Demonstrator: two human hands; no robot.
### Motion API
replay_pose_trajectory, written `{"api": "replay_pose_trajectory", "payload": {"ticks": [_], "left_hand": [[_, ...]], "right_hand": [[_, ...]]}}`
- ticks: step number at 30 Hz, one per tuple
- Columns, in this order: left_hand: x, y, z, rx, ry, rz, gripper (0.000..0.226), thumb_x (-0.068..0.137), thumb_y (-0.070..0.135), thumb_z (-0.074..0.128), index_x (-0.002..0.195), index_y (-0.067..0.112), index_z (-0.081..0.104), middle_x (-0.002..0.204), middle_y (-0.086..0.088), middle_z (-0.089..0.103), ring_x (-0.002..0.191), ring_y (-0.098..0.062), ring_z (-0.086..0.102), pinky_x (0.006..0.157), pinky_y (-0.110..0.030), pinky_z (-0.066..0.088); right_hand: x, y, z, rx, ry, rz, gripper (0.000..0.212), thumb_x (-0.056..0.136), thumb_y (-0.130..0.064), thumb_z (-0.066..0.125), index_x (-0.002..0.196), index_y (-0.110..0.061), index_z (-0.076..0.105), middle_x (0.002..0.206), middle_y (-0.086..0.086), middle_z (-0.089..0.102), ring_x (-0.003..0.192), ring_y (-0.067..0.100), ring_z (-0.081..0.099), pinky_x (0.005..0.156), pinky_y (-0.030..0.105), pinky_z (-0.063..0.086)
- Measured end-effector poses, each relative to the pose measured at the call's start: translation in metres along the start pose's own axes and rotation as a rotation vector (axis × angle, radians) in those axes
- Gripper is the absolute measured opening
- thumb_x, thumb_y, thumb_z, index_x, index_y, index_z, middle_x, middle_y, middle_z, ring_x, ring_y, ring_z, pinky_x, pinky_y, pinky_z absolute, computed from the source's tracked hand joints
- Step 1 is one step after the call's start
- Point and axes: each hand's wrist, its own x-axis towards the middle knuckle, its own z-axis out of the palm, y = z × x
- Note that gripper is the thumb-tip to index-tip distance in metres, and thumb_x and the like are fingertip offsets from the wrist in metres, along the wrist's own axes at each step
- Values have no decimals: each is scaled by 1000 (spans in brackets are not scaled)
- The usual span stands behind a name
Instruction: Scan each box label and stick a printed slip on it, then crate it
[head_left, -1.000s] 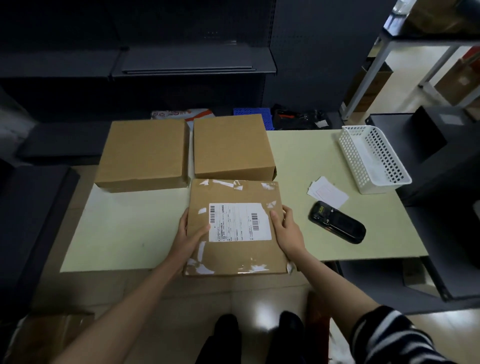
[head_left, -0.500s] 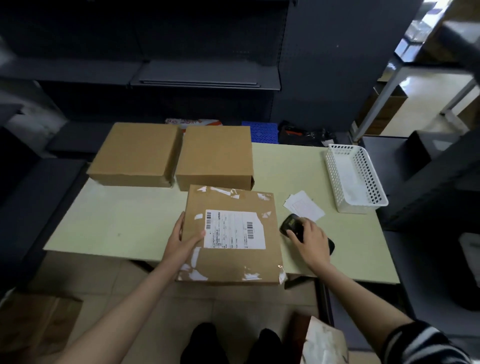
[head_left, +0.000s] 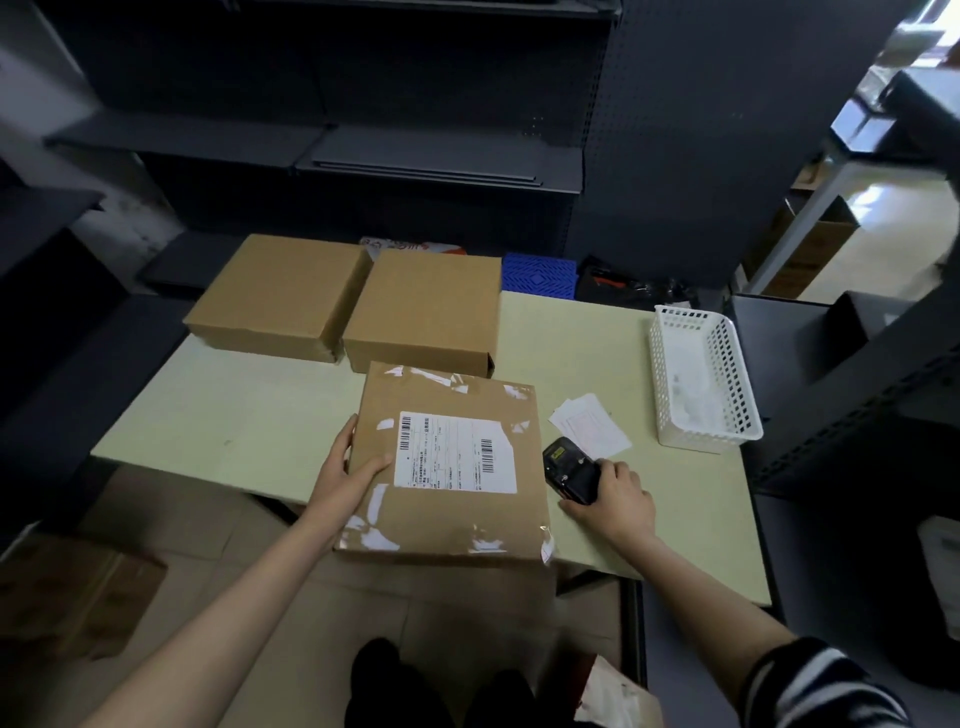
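Note:
A flat brown box (head_left: 447, 519) with a white barcode label (head_left: 454, 452) lies at the table's near edge, overhanging it. My left hand (head_left: 345, 475) holds its left side, thumb on top. My right hand (head_left: 613, 501) grips the black handheld scanner (head_left: 566, 470), which sits just right of the box, its front end tilted up off the table. A few white printed slips (head_left: 589, 431) lie on the table beyond the scanner. Two plain brown boxes (head_left: 280, 296) (head_left: 426, 312) stand side by side at the back.
A white perforated basket (head_left: 701, 384) stands at the table's (head_left: 234, 415) right end. A blue crate (head_left: 540, 275) and dark clutter sit behind the table. Dark shelving surrounds it. Cardboard (head_left: 78, 597) lies on the floor to the left.
My right hand left the box's right edge, reached right and took hold of the scanner, lifting its front end. My left hand stayed on the box.

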Motion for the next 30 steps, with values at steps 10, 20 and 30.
{"api": "replay_pose_trajectory", "payload": {"ticks": [10,20,30], "left_hand": [[-9,10,4,-27,26,36,65,87,16,67,142,30,36,129,2,50,106,-14,55,73,-20,48],[-4,29,4,51,-7,77,62,89,22,64,142,32,35,126,3,53,111,-20,57,93,-41,50],[-2,59,5,163,-35,153,56,92,21,61,142,31,38,116,9,50,89,-6,59,74,-24,49]], "right_hand": [[9,-1,-5,-84,-20,-60,76,73,-67,63,125,-15,43,123,1,48,117,22,45,82,34,42],[3,20,-57,-71,50,-80,84,63,-76,65,123,-20,49,119,-2,54,112,18,52,72,31,42],[-7,17,-111,-49,144,-217,80,60,-77,66,120,-25,53,112,-5,55,108,17,51,76,32,43]]}}
